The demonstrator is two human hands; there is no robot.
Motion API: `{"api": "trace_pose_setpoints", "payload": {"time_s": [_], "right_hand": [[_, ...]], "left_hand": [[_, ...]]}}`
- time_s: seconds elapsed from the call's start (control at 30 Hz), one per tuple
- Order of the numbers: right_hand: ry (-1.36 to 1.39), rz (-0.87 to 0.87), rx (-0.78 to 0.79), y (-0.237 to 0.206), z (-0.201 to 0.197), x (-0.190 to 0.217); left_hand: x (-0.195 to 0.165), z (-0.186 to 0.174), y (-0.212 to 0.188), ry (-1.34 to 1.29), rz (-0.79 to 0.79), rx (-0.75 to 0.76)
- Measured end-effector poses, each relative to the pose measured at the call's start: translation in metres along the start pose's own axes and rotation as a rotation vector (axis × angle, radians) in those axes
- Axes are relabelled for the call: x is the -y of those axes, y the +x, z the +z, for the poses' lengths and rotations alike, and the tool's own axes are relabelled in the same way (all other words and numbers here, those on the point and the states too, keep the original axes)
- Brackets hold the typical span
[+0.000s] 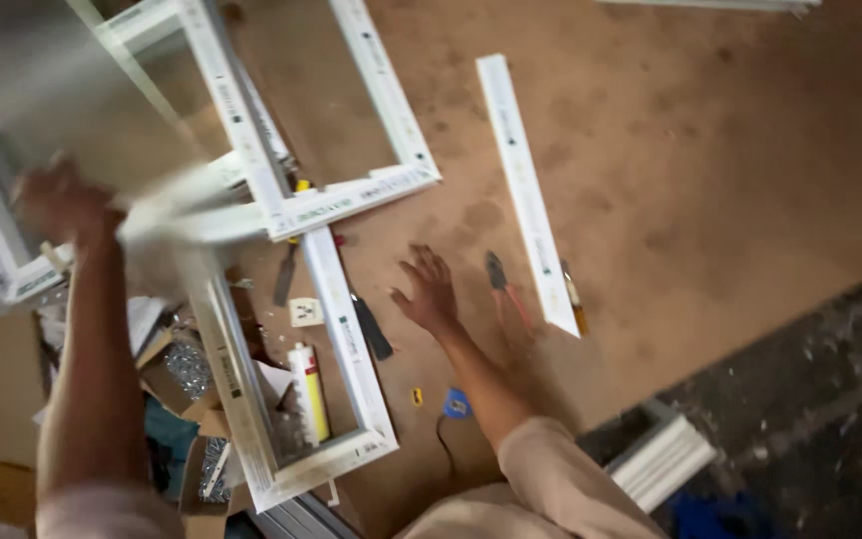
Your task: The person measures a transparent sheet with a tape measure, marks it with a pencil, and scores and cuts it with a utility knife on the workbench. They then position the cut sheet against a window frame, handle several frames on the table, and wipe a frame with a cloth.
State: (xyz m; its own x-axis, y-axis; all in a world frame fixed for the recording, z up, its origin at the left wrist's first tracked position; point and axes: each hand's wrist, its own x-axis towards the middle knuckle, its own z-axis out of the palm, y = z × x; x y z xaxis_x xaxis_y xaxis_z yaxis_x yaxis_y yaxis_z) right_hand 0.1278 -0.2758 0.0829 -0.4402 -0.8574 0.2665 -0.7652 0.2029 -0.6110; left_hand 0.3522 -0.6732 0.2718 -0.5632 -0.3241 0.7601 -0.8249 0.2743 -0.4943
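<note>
Left hand [64,205] grips a blurred white frame [251,190]; right hand [429,292] — fingers spread, holding nothing — rests on the brown board [710,180] near red-handled pliers [504,284].

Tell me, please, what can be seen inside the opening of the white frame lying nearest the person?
Through the white frame a white and yellow sealant tube shows, beside cardboard boxes holding small metal parts. What lies beneath the frame's own bars is covered.
</note>
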Motion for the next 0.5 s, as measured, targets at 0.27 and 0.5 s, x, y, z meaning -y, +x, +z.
{"api": "trace_pose_setpoints", "payload": {"time_s": [0.27,0.5], "right_hand": [[0.598,0.301,0.102,-0.025,-0.044,0.006],[1.605,-0.164,1.174,-0.223,-0.148,0.201]], "left_hand": [[0.013,-0.284,-0.182,-1.162,-1.202,0.388],[-0.087,-0.431,-0.249,-1.356,-1.450,0.619]]}}
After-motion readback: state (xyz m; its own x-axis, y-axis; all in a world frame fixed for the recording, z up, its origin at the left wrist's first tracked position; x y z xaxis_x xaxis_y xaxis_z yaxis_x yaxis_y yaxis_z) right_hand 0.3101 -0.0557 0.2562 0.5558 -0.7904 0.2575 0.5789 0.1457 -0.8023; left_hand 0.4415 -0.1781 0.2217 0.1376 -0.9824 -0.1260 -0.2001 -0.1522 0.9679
